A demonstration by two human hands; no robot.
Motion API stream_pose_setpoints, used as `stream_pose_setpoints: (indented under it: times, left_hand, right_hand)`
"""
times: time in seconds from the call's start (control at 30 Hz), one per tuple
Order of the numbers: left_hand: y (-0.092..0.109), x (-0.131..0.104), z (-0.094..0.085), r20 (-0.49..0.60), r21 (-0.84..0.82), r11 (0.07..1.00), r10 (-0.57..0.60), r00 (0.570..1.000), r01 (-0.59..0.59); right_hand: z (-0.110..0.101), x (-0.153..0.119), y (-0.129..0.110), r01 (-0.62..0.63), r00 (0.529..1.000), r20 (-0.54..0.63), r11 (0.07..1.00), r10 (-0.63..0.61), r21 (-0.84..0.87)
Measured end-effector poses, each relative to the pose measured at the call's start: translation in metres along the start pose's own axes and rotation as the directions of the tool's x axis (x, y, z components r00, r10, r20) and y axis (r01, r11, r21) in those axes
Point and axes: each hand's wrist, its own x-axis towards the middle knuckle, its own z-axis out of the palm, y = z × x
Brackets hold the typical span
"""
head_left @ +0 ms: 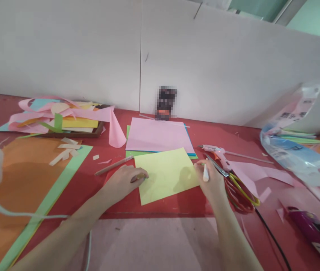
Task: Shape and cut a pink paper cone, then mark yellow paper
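Note:
A sheet of yellow paper [165, 177] lies tilted on the red table between my hands. My left hand [127, 180] rests at its left edge with the fingers curled; a small yellowish thing shows at the fingertips, too small to name. At the sheet's right edge is my right hand [212, 182], closed around a short white stick [205, 174] whose exact kind I cannot make out. Just beside it are scissors [241, 188] with yellow and red handles and a pink hot glue gun [217, 152]. A brown pencil-like rod [113, 166] lies beyond my left hand.
Behind the yellow sheet lies a stack of pink, blue and green paper [160, 135]. Paper scraps fill a brown tray [100, 130] at the left, near orange sheets [35, 169]. A plastic bag [289, 150], a purple power strip [312, 229] and cords occupy the right.

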Motion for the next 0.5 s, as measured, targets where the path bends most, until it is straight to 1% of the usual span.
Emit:
stream_pose_setpoints:
  times: [0.13,0.2,0.27,0.33,0.37,0.4,0.43,0.5]
  left_hand:
    - [-0.001,0.000,0.001,-0.010,0.006,1.000,-0.004,1.000,0.004]
    - [-0.001,0.000,0.001,-0.005,0.007,1.000,-0.008,1.000,0.008]
    - [0.000,0.000,0.000,0.004,0.010,1.000,-0.010,1.000,0.010]
    - [0.000,0.000,0.001,0.009,0.008,1.000,-0.012,1.000,0.011]
    - [0.000,0.000,0.001,0.007,0.004,1.000,-0.013,1.000,0.013]
    - [0.000,0.000,0.001,-0.005,-0.003,1.000,-0.022,1.000,0.022]
    - [-0.001,0.000,0.002,-0.028,-0.012,0.999,-0.040,0.999,0.040]
    - [-0.003,-0.001,0.003,-0.101,-0.048,0.994,-0.102,0.990,0.097]
  right_hand:
    - [-0.001,0.001,-0.007,-0.043,0.999,-0.008,0.986,0.044,0.161]
    - [-0.003,0.001,-0.010,-0.073,0.997,0.018,0.970,0.071,0.233]
    - [-0.004,0.000,-0.011,-0.087,0.995,0.067,0.962,0.072,0.260]
    - [-0.004,0.000,-0.012,-0.072,0.993,0.114,0.963,0.043,0.260]
    - [-0.005,0.000,-0.012,-0.059,0.993,0.119,0.964,0.029,0.259]
    - [-0.006,0.000,-0.012,-0.047,0.995,0.101,0.965,0.021,0.258]
    - [-0.006,0.001,-0.012,-0.036,0.998,0.059,0.966,0.021,0.258]
    - [-0.008,0.002,-0.012,-0.028,0.996,-0.072,0.962,0.050,0.272]
